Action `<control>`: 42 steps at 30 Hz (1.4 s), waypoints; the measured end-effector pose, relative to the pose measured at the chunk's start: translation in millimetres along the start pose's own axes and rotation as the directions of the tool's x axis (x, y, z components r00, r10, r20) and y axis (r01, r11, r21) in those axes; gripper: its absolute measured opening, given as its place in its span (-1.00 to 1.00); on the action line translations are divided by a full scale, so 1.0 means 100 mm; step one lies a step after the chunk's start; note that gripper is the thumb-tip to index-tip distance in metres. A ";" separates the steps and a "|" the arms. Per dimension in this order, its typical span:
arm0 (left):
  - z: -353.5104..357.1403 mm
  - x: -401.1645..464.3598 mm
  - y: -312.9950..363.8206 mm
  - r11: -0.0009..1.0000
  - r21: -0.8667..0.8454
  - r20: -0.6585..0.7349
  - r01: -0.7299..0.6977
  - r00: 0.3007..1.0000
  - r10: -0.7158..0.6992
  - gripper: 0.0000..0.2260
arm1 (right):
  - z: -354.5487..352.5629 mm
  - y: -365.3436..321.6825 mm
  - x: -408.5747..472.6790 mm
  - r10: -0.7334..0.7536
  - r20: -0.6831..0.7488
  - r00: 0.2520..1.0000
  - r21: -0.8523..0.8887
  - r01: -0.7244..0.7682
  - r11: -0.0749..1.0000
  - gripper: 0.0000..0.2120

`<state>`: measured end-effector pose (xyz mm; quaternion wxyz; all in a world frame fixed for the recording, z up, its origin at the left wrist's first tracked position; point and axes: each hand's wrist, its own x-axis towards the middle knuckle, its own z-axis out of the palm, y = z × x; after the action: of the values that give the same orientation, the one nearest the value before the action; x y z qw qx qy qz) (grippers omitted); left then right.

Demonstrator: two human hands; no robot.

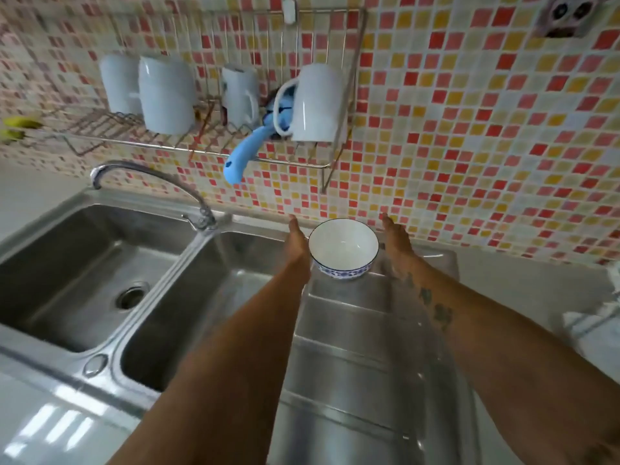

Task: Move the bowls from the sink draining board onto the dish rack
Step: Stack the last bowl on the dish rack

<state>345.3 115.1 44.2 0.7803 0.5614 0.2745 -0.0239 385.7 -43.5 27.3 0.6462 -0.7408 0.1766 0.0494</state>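
A white bowl with a blue-patterned outside stands upright at the far end of the steel draining board. My left hand is flat against the bowl's left side, fingers straight. My right hand is extended just right of the bowl, a small gap showing between them. Neither hand closes around the bowl. The wire dish rack hangs on the tiled wall above the sink, up and left of the bowl.
On the rack stand several white mugs upside down, and a blue-handled brush sticks out over its front rail. A curved tap rises behind the double sink. A cloth lies at the right edge.
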 end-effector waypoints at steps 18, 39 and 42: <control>0.31 -0.08 -0.34 0.963 -0.230 0.132 0.143 0.985 -0.115 -0.34 | -0.13 0.20 -0.10 0.085 -0.025 0.996 0.189 -0.079 0.979 -0.55; 1.15 -3.49 0.94 0.941 -0.136 0.883 0.310 0.469 -0.027 -0.64 | -2.37 -1.92 -3.29 -0.657 -0.350 0.668 -0.131 0.659 0.740 -0.68; 1.32 -3.76 0.86 0.965 -0.116 0.890 0.236 0.457 -0.005 -0.65 | -2.74 -1.93 -3.50 -0.707 -0.343 0.618 -0.149 0.708 0.691 -0.68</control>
<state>108.8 -72.2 318.2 0.8630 0.3559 -0.1281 -0.3349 79.5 -221.5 358.2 0.5675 -0.7449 -0.0096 -0.3508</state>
